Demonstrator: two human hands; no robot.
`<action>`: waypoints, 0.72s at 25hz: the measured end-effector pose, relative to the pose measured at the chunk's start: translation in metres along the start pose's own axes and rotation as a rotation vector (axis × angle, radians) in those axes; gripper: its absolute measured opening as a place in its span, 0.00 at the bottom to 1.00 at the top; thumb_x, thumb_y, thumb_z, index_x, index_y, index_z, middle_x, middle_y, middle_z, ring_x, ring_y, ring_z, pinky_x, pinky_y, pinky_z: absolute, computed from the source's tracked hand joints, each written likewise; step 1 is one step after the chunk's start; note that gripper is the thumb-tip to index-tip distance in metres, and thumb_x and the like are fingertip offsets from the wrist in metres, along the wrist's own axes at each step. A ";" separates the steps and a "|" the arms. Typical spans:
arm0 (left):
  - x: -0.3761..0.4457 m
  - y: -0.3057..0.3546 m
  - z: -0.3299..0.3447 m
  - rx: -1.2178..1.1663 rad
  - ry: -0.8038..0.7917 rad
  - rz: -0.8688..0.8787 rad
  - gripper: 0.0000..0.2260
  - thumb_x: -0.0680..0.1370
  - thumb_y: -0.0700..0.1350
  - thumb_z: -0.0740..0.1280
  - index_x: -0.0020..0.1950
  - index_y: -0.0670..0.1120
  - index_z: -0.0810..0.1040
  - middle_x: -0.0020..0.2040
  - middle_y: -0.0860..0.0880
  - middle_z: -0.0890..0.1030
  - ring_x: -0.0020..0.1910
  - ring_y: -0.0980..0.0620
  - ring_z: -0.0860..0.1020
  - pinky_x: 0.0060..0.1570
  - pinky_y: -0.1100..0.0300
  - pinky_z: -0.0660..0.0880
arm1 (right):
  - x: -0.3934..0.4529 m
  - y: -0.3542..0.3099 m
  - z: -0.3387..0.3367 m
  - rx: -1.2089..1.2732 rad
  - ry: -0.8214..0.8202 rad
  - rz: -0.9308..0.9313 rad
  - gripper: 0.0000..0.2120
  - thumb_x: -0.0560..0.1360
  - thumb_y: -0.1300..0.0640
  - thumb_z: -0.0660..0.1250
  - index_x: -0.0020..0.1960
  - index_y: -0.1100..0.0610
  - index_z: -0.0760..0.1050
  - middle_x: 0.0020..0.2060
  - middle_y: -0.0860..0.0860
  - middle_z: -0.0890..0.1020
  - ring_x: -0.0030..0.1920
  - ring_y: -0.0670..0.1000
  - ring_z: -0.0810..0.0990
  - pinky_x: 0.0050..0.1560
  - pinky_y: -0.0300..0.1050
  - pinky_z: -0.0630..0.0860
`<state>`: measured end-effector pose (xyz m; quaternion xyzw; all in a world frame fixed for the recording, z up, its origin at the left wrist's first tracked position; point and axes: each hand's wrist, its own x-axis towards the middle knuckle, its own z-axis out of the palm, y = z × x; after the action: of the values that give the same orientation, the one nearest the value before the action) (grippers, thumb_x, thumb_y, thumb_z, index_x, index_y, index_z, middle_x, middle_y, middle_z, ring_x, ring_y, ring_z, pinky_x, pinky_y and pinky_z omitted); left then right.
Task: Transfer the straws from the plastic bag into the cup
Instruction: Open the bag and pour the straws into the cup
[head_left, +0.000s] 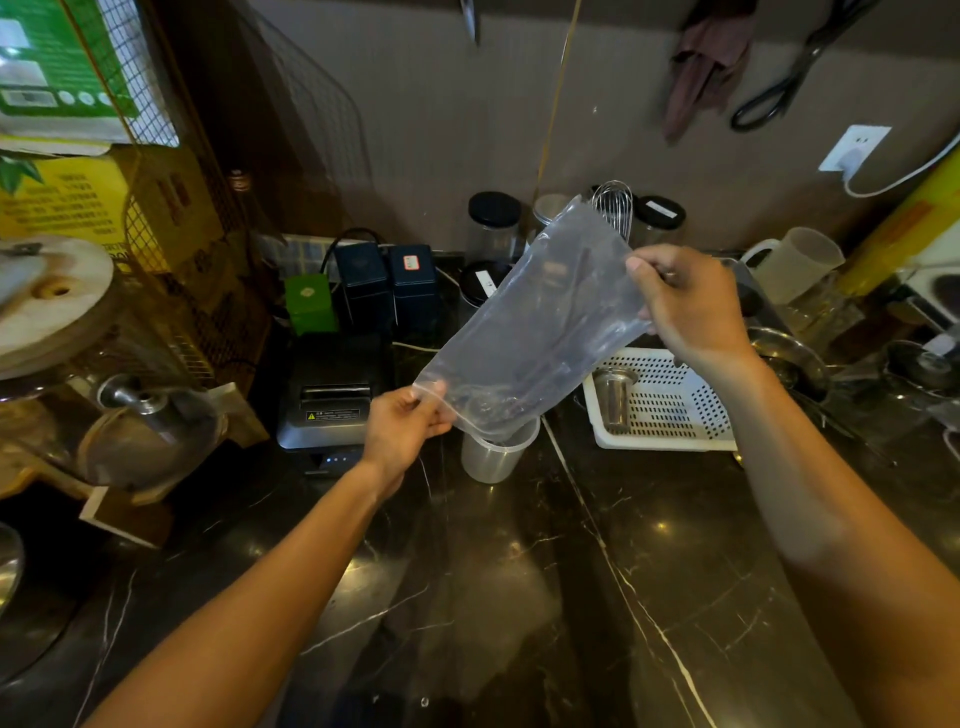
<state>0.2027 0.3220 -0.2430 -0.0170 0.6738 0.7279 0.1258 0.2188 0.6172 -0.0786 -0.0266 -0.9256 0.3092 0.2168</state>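
Dark marble table (519, 597) fills the near ground, and both bare forearms reach over it toward the cup (496, 453). That clear plastic cup stands upright on the table, and everything else is placed from it. Directly above it hangs the plastic bag (540, 332), tilted, its lower open end dipping to the cup's rim and its upper end rising up and to the right. Dark straws (563, 312) show faintly through the film, lying lengthwise inside the bag; how many cannot be told. The left hand (402, 428), just left of the cup, pinches the bag's lower corner between thumb and curled fingers. The right hand (691, 306), up and to the right of the cup, has its grip closed on the bag's upper edge, thumb on the near face. Right of the cup sits a white perforated basket (670, 410) holding a metal strainer cup (613, 397). Left of the cup stands a black receipt printer (327, 400).
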 end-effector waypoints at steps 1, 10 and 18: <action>-0.001 0.000 0.001 -0.001 0.005 0.005 0.10 0.84 0.47 0.67 0.54 0.42 0.85 0.54 0.42 0.87 0.54 0.46 0.87 0.55 0.53 0.85 | 0.001 -0.003 -0.002 -0.013 0.000 -0.018 0.18 0.85 0.51 0.61 0.50 0.63 0.82 0.41 0.61 0.84 0.39 0.60 0.83 0.44 0.67 0.81; -0.008 0.002 0.008 0.009 0.067 0.065 0.07 0.84 0.44 0.67 0.51 0.45 0.84 0.50 0.42 0.88 0.51 0.46 0.88 0.53 0.54 0.85 | 0.006 -0.019 -0.004 -0.024 0.080 -0.118 0.12 0.85 0.53 0.64 0.55 0.56 0.85 0.43 0.54 0.84 0.42 0.49 0.79 0.46 0.51 0.77; -0.013 0.003 0.009 0.011 0.042 0.050 0.08 0.84 0.40 0.66 0.55 0.38 0.84 0.52 0.41 0.88 0.53 0.46 0.87 0.55 0.53 0.84 | 0.004 -0.046 -0.008 -0.048 0.164 -0.239 0.11 0.83 0.55 0.66 0.56 0.56 0.86 0.41 0.46 0.81 0.44 0.45 0.77 0.47 0.42 0.76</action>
<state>0.2157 0.3285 -0.2371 -0.0144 0.6804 0.7267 0.0935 0.2224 0.5852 -0.0440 0.0534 -0.9084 0.2558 0.3263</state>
